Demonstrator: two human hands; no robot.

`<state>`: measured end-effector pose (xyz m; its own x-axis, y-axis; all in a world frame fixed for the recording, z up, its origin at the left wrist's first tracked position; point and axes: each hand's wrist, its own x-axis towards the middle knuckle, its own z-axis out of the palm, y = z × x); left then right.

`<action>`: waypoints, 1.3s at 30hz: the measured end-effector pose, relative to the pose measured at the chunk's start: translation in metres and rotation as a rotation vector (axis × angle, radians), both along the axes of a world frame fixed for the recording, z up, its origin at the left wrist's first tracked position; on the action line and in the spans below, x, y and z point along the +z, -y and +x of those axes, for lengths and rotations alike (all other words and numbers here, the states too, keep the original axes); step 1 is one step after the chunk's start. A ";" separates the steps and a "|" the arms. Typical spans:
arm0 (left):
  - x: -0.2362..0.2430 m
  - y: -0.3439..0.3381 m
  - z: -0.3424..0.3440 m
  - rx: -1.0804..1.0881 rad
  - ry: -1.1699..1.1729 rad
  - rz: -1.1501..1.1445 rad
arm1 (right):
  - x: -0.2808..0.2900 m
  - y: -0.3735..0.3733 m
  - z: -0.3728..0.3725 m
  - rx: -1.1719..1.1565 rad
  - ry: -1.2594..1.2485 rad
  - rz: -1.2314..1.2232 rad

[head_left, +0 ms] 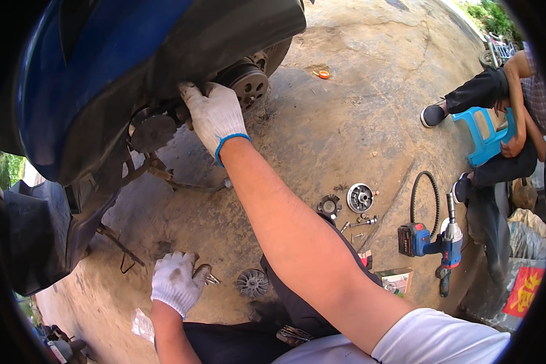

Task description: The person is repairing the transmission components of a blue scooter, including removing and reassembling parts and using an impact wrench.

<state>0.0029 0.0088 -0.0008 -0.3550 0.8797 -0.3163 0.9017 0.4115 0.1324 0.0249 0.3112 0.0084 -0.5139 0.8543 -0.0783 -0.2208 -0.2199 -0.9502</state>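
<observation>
Two gloved hands: right (pixel 214 115) seemingly gripping scooter engine parts (pixel 164 121), left (pixel 176 282) clenched on bolts (pixel 211 279) beside fan disc (pixel 252 283)

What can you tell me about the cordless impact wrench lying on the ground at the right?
The cordless impact wrench lies on its side on the bare concrete ground, untouched by either hand. Its body looks like blue and grey plastic with a pale silver nose; a blue and black battery pack with a red patch sits at its left end. A long dark socket extension points up from the nose. A black drive belt lies looped just above it, close to a seated person's shoe.
</observation>
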 end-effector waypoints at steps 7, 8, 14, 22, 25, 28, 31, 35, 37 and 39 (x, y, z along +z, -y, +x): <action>0.001 0.001 0.001 -0.025 -0.009 0.002 | -0.010 -0.002 -0.006 -0.024 0.070 0.092; 0.002 0.001 0.001 -0.027 -0.010 0.008 | -0.011 -0.002 -0.006 -0.031 0.073 0.125; 0.006 -0.007 0.004 -0.004 0.024 -0.063 | -0.011 -0.003 0.003 0.085 0.103 0.038; 0.007 -0.002 0.005 -0.042 -0.015 0.054 | -0.007 0.001 0.007 0.119 0.180 0.220; 0.007 -0.001 0.006 -0.012 -0.003 0.042 | -0.005 0.002 0.006 0.046 0.236 0.200; 0.007 0.001 0.005 0.008 0.002 0.018 | 0.004 0.009 0.009 0.048 0.223 0.133; 0.007 -0.004 0.009 0.002 0.015 0.012 | -0.001 0.004 0.014 0.026 0.139 0.115; 0.015 -0.006 0.008 0.001 0.010 -0.025 | -0.020 -0.005 -0.009 -0.013 0.067 0.177; 0.017 -0.003 0.008 0.004 -0.020 -0.018 | -0.023 -0.002 -0.018 -0.025 0.062 0.180; 0.011 -0.004 0.003 0.031 0.007 -0.097 | -0.030 0.000 -0.025 -0.010 0.097 0.140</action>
<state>0.0057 0.0126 0.0102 -0.3790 0.8335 -0.4019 0.8877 0.4502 0.0965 0.0002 0.3115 -0.0218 -0.5010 0.8654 -0.0070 -0.1285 -0.0824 -0.9883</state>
